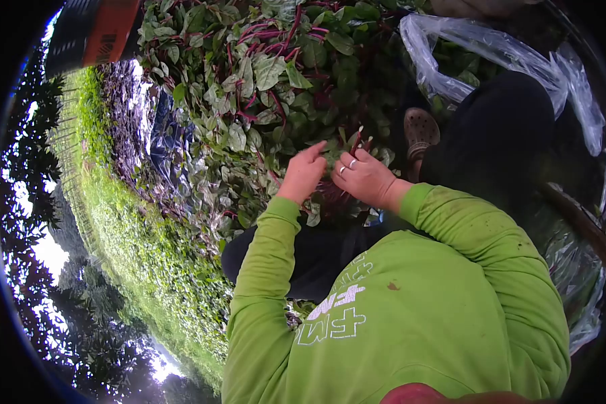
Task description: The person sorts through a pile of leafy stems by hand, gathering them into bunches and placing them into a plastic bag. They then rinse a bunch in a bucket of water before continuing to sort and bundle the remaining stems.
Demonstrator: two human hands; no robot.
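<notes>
My right hand (365, 178), with rings on its fingers, is closed around a small bunch of red-stemmed leafy greens (357, 138). The cut-looking stem ends poke up above its fingers. Close beside it on the left is my left hand (304, 174), its index finger pointing toward the bunch and its other fingers curled. Whether anything is between those fingers is hidden. Both hands are over a large heap of green leaves with purple-red stems (269, 71), which spreads out beyond them.
Clear plastic sheeting (464, 50) lies at the upper right, near a brown clog (421, 131) and a dark-trousered knee (498, 128). A dark blue plastic sheet (165, 138) is on the left of the heap. Green field plants (161, 269) stretch beyond.
</notes>
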